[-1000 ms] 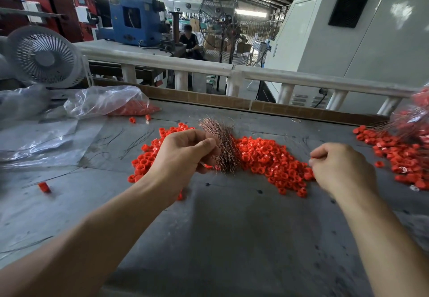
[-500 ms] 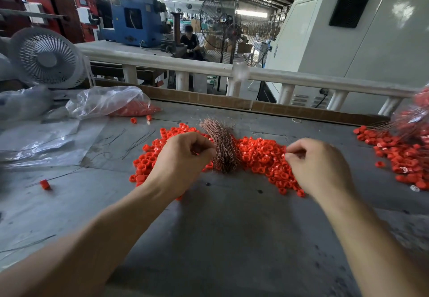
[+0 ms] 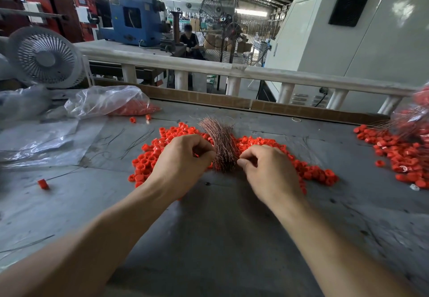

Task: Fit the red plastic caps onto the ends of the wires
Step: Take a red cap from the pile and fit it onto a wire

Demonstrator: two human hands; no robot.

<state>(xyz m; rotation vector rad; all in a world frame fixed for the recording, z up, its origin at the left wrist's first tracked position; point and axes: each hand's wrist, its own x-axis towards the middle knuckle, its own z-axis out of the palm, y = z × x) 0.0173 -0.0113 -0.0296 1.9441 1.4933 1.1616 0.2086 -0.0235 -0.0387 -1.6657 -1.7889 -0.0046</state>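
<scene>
A bundle of thin copper-coloured wires (image 3: 220,142) lies on the grey table (image 3: 209,238), amid a spread of loose red plastic caps (image 3: 312,171). My left hand (image 3: 183,160) sits just left of the bundle with its fingers curled in, and a sliver of red cap shows under them. My right hand (image 3: 270,170) is just right of the bundle. Its thumb and forefinger pinch at the lower edge of the wires. What lies inside either hand is mostly hidden.
A second heap of red caps (image 3: 399,155) with wires lies at the right edge beside a plastic bag (image 3: 415,115). Another clear bag of caps (image 3: 109,103) and plastic sheeting (image 3: 39,138) lie at the left. A stray cap (image 3: 43,184) and a white fan (image 3: 45,56) are further left.
My right hand has moved left from over the caps to the right side of the wire bundle. My left hand has stayed by the bundle, its fingers curling in further.
</scene>
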